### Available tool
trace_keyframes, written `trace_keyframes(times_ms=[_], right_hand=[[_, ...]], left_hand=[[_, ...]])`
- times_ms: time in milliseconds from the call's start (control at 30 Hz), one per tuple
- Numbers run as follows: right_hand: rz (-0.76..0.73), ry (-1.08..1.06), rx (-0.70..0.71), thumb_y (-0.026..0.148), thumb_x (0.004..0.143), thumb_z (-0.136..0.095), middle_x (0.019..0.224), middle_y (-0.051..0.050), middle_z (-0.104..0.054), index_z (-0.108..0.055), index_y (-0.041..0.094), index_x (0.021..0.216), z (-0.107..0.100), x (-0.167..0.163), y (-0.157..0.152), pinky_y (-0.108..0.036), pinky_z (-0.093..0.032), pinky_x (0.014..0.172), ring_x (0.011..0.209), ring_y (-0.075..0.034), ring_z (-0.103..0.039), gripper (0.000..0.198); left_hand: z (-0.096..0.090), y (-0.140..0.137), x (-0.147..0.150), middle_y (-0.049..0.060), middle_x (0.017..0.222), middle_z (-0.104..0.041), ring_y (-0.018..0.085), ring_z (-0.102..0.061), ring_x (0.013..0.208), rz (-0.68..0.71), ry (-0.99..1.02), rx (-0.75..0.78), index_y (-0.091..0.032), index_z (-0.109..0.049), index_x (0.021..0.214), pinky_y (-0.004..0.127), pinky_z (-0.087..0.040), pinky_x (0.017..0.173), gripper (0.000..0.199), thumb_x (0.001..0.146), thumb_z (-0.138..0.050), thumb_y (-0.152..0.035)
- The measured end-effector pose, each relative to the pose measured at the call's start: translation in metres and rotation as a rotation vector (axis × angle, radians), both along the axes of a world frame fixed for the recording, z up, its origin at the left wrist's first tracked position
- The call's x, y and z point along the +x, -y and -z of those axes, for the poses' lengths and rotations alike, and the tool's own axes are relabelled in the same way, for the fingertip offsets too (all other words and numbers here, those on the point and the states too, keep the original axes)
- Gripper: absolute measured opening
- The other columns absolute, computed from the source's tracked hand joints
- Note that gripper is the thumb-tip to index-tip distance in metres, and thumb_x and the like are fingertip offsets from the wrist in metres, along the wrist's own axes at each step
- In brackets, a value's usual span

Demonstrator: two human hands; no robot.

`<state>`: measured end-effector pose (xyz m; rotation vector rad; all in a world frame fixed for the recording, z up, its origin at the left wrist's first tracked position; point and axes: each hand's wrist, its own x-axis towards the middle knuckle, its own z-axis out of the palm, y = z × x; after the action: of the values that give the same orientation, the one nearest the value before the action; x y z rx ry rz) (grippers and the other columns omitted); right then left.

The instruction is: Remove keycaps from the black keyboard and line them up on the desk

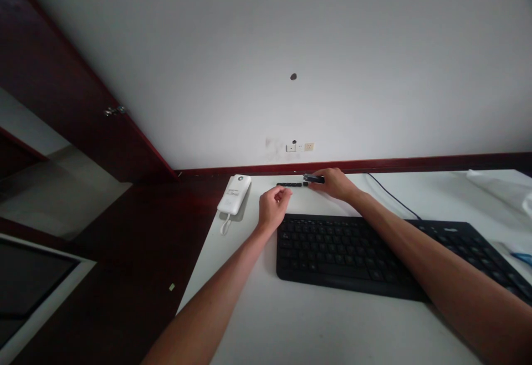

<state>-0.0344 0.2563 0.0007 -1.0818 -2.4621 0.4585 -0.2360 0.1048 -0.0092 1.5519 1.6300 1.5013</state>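
Note:
A black keyboard (328,248) lies on the white table, its right part crossed by my right forearm. Beyond it, several small black keycap-like pieces (290,184) form a row near the table's far edge, with another small black piece (306,184) just to their right. My left hand (274,205) is at the near side of the row, fingers curled and pinched together; what they hold, if anything, is too small to tell. My right hand (336,183) grips a short dark object with a greyish end (313,178), just above the single piece. Its exact kind is unclear.
A white power bank (235,194) with a strap loop lies near the table's left edge. The black cable (393,196) runs from the keyboard to the far edge. White crumpled material (501,189) and a blue item (522,257) are at right. Behind stands a wall with sockets (308,147).

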Motion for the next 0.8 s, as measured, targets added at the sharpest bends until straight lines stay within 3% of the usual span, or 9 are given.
trace_keyframes(times_ms=[267, 800], right_hand=[[0.003, 0.017, -0.017, 0.032, 0.086, -0.071, 0.091, -0.009, -0.082, -0.084, 0.022, 0.098, -0.005, -0.008, 0.005, -0.034, -0.051, 0.072, 0.083, -0.027, -0.075, 0.02], [0.006, 0.025, 0.003, 0.03, 0.084, -0.075, 0.089, -0.009, -0.081, -0.084, 0.02, 0.1, -0.004, -0.011, 0.005, -0.031, -0.047, 0.069, 0.08, -0.025, -0.073, 0.021]], left_hand=[[-0.009, 0.008, 0.01, 0.001, 0.073, -0.069, 0.013, -0.059, 0.065, 0.061, -0.2, 0.013, -0.018, -0.068, 0.078, 0.025, -0.042, 0.066, 0.026, 0.097, -0.06, -0.035], [-0.008, 0.006, 0.01, 0.001, 0.078, -0.072, 0.013, -0.061, 0.069, 0.067, -0.232, 0.003, -0.017, -0.069, 0.079, 0.023, -0.042, 0.068, 0.023, 0.096, -0.06, -0.029]])
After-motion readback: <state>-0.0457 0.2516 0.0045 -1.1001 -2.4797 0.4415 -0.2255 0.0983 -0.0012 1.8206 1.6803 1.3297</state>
